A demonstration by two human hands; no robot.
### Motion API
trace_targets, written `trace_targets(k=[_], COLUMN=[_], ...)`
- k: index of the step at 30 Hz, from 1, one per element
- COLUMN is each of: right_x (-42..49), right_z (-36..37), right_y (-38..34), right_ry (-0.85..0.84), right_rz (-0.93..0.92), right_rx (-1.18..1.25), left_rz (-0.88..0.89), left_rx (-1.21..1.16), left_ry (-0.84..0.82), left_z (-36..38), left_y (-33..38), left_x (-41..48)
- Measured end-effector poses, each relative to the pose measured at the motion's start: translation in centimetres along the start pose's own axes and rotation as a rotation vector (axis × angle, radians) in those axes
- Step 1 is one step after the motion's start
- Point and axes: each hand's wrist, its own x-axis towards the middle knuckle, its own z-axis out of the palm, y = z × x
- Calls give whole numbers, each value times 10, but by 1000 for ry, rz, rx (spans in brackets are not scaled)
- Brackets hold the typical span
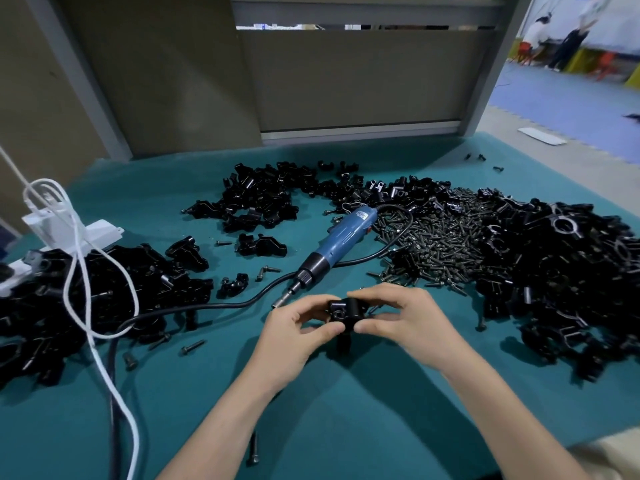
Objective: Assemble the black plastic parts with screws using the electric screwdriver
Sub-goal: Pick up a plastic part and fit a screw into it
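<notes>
The black plastic part (343, 312) sits between both hands just above the teal table (346, 410); the left hand (294, 336) pinches one side with curled thumb and fingers; the right hand (407, 323) is clamped on the other. It is glossy and blocky, with a square recess facing up. The electric screwdriver (341, 240), blue with a black collar and metal bit, lies just behind the hands; its long axis runs diagonally, bit towards the left hand, beside a heap of dark screws (436, 244).

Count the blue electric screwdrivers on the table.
1: the blue electric screwdriver lies on the green table, beyond the left hand and right hand. Heaps of black plastic parts could hide another.
</notes>
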Motion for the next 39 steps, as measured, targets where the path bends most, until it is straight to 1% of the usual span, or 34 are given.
trace_targets(k=[3, 9, 12, 13, 14, 15, 16, 17, 18, 19, 21, 23, 26, 29, 35, 37, 39], right_x=[-2, -6, -8, -8, -6, -2, 1, 4, 6, 8, 11, 13, 19, 22, 22, 20, 16], right_z=[1, 4, 1, -5, -15, -29, -45, -61, -73, -82, -84, -74, -57, -44, -39, -40, -43], right_y=[2, 2, -2, -4, -4, -3, -2, 0, 2, 6, 12, 16, 23, 31, 35, 35, 29], right_ry=[9, -3, -44, -17, 63, 185, 311, 403, 442, 434, 332, 220, 119, 30, -5, 0, 39], right_rz=[-11, -83, -71, -63, -53, -31, 8, 61, 116, 158, 176, 133, 70, 49, 0, 1, 1], right_rx=[46, -76, -60, -38, -34, -67, -143, -251, -356, -433, -538, -623, -691, -744, -718, -655, -533], left_rz=[-3, 4, 0, -6, -15, -28, -39, -47, -50, -48, -39, -30, -32, -55, -60, -58, -63], left_rx=[17, 50, 60, 64, 70, 78, 87, 95, 104, 112, 117, 119, 122, 105, 109, 109, 102], left_ry=[-4, -6, -7, -4, 2, 12, 21, 25, 28, 30, 34, 37, 47, 61, 52, 48, 50], left_z=[2, 1, 1, 1, 0, 0, 0, 0, 1, 1, 2, 3, 3, 3, 3, 2, 2], left_y=[0, 4, 3, 3, 3, 2, 2, 2, 2, 2, 2, 3, 3, 2, 4, 4, 3], left_x=[-1, -3, -3, -3, -3, -3, -2, -2, -2, -2, -2, -2, -2, -2, -2, -2, -2])
